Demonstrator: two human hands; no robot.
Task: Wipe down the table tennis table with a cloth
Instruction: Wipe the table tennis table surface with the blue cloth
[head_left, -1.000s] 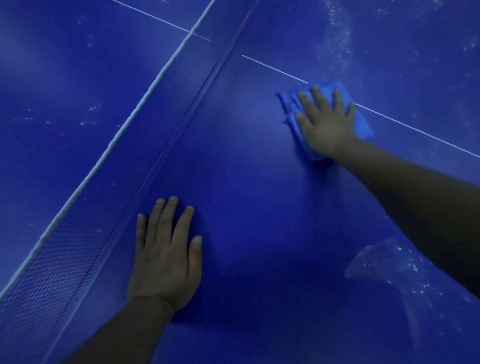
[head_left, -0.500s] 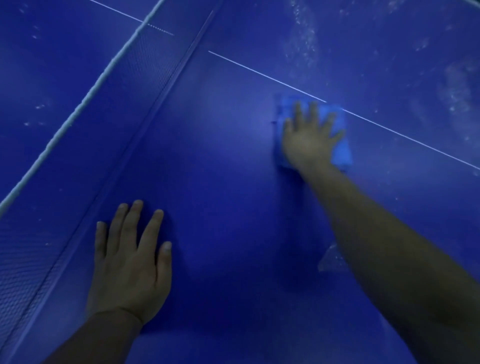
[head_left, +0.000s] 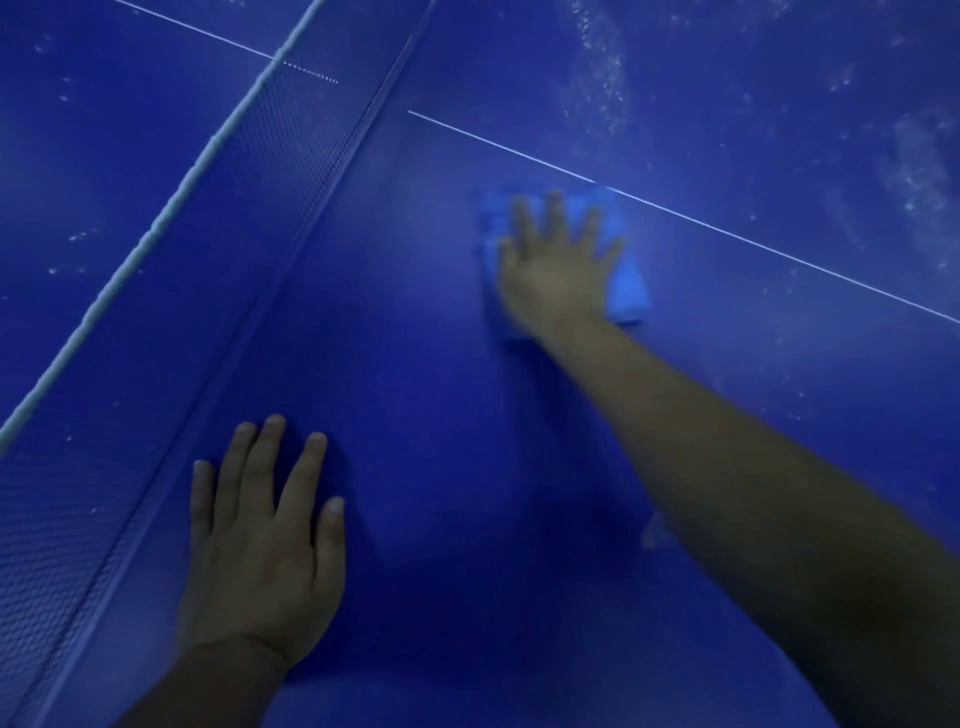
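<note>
Right hand (head_left: 558, 265) blurred, fingers spread flat, pressing light-blue cloth (head_left: 626, 291) onto blue table (head_left: 441, 415), just below white centre line (head_left: 727, 228). Left hand (head_left: 262, 545) flat, fingers slightly apart, beside net (head_left: 171, 291). Whitish streaks (head_left: 597, 78) beyond line.

No lettering, brand, number or sign can be read anywhere here, not on the table (head_left: 426, 467), not on the cloth (head_left: 628, 291), not on the net (head_left: 218, 249).
</note>
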